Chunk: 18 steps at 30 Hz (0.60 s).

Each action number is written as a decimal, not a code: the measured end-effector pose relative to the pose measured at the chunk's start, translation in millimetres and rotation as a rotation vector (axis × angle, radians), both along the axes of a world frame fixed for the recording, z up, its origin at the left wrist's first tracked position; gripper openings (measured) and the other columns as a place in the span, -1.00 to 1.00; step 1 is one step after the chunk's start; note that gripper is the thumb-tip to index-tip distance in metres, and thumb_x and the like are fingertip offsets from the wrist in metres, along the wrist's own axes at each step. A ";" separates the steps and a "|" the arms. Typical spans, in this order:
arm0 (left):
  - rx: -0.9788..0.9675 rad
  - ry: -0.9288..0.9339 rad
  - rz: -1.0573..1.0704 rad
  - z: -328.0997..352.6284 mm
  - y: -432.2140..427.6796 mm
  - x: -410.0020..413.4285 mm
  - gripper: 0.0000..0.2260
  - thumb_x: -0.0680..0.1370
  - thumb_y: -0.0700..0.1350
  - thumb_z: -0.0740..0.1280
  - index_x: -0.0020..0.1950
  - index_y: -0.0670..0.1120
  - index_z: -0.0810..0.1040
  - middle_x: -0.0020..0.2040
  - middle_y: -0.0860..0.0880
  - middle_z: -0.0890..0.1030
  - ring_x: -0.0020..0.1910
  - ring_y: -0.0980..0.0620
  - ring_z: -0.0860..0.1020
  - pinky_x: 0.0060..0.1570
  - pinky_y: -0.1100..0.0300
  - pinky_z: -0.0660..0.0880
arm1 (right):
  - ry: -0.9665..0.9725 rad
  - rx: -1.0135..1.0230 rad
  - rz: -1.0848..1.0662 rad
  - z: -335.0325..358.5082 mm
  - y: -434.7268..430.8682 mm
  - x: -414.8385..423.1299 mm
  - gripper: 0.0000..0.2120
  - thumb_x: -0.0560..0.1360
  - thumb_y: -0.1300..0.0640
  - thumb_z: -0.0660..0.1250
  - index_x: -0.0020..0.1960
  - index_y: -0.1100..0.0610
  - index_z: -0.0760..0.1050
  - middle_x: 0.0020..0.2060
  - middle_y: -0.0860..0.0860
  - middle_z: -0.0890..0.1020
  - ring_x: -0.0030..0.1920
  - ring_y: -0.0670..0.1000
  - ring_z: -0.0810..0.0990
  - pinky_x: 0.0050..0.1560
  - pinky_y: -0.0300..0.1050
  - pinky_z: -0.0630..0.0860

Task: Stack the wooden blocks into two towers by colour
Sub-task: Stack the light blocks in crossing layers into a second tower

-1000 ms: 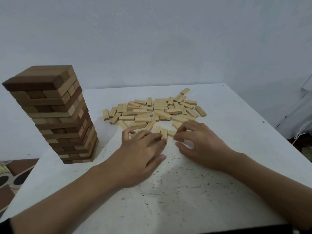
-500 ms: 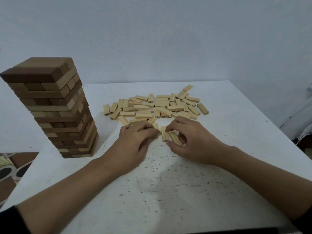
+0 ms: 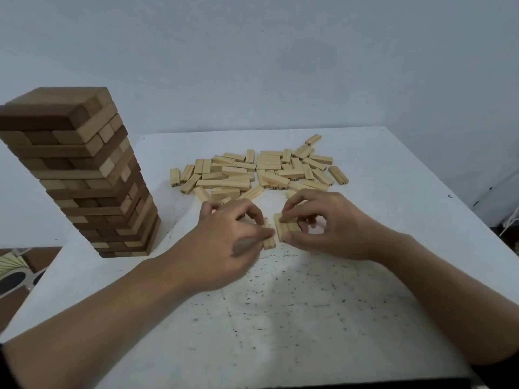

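The white counter (image 3: pixel 309 318) carries a tall brown tower (image 3: pixel 84 175) at the left and a loose pile of pale blocks (image 3: pixel 252 172) at the far middle. Nearer, the right hand (image 3: pixel 323 226) curls its fingers (image 3: pixel 292 209) round a row of pale blocks (image 3: pixel 285 230) lying side by side; just left, the left hand (image 3: pixel 224 242) pinches a single pale block (image 3: pixel 269 242) on the counter

Brown-and-tan tower (image 3: pixel 81 175), pale blocks (image 3: pixel 252 172), speckled white table (image 3: pixel 309 304)

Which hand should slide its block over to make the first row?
Probably the left hand: it pinches a block just beside the row of blocks that the right hand holds steady on the table.
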State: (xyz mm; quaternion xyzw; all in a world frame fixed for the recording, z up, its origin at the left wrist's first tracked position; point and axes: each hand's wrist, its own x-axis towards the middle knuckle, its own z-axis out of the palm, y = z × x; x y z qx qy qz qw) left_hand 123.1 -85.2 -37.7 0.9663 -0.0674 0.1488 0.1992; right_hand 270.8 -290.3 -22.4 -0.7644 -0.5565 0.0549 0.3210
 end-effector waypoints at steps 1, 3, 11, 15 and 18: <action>-0.023 0.023 -0.004 -1.0 0.1 -2.6 -0.74 0.60 0.13 0.27 0.25 0.25 0.63 0.22 0.26 0.41 0.33 0.28 0.32 0.36 0.17 0.03 | 0.059 -0.031 0.006 4.1 -3.2 2.9 -0.70 0.43 -0.04 0.56 0.11 0.06 0.70 0.04 -0.15 0.60 -0.14 -0.03 0.58 -0.14 -0.28 0.51; -0.050 0.041 -0.016 -4.8 0.9 -6.1 -0.70 0.60 0.19 0.26 0.31 0.26 0.59 0.32 0.25 0.37 0.40 0.33 0.23 0.40 0.16 0.03 | 0.154 -0.099 0.022 9.9 -8.1 8.4 -0.62 0.37 -0.01 0.61 0.14 0.04 0.69 0.07 -0.16 0.60 -0.08 -0.05 0.58 -0.06 -0.23 0.55; -0.095 0.030 -0.043 -5.0 3.7 -3.0 -0.71 0.57 0.21 0.36 0.27 0.22 0.61 0.29 0.25 0.52 0.38 0.24 0.41 0.36 -0.10 0.20 | 0.205 -0.076 0.106 6.3 -8.7 7.1 -0.62 0.35 0.10 0.65 0.13 0.09 0.69 0.06 -0.12 0.64 -0.03 0.02 0.61 -0.04 -0.13 0.56; -0.101 0.026 -0.035 -6.1 5.3 -5.6 -0.62 0.53 0.24 0.41 0.32 0.18 0.58 0.26 0.27 0.55 0.36 0.22 0.44 0.31 -0.16 0.28 | 0.211 -0.079 0.140 4.4 -8.8 4.3 -0.62 0.33 0.07 0.66 0.12 0.05 0.68 0.07 -0.13 0.65 0.02 0.03 0.60 -0.05 -0.15 0.54; -0.113 0.047 -0.068 -3.9 5.6 -7.2 -0.58 0.48 0.27 0.46 0.30 0.18 0.60 0.21 0.26 0.56 0.31 0.20 0.49 0.29 -0.11 0.34 | 0.243 -0.116 0.141 6.8 -9.4 2.9 -0.63 0.31 0.04 0.66 0.09 0.01 0.69 0.08 -0.15 0.64 0.09 -0.01 0.58 -0.02 -0.15 0.53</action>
